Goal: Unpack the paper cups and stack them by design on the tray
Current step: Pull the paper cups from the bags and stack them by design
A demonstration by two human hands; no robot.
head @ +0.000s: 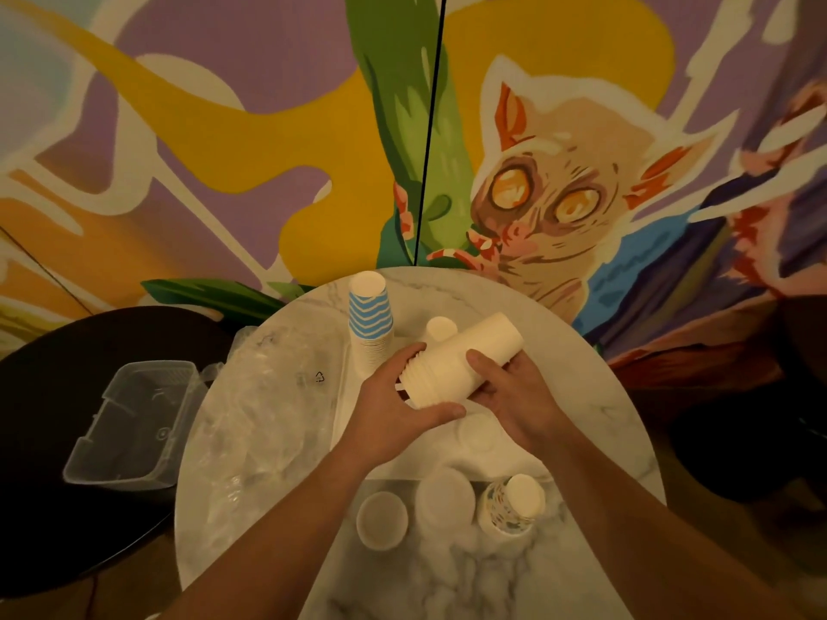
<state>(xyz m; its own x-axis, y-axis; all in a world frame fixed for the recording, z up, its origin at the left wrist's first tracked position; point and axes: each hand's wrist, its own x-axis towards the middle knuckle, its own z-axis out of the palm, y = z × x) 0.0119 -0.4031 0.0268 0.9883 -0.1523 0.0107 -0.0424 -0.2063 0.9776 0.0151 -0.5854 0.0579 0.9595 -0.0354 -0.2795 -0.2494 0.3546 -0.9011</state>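
Note:
I hold a stack of plain white paper cups (456, 360) on its side above the white tray (353, 409). My left hand (394, 400) grips the rim end and my right hand (510, 396) supports the body from below. A tall stack of blue-and-white striped cups (370, 317) stands upside down on the tray's far part. Behind the held stack a small white cup (441, 328) peeks out. Near the table's front edge stand two white cup stacks (382, 521) (445, 496) and a stack of patterned cups (512, 505).
Crumpled clear plastic wrapping (268, 418) covers the left of the round marble table (595, 404). A clear plastic container (130, 422) rests on a dark surface to the left. A painted mural wall (268, 127) rises behind the table.

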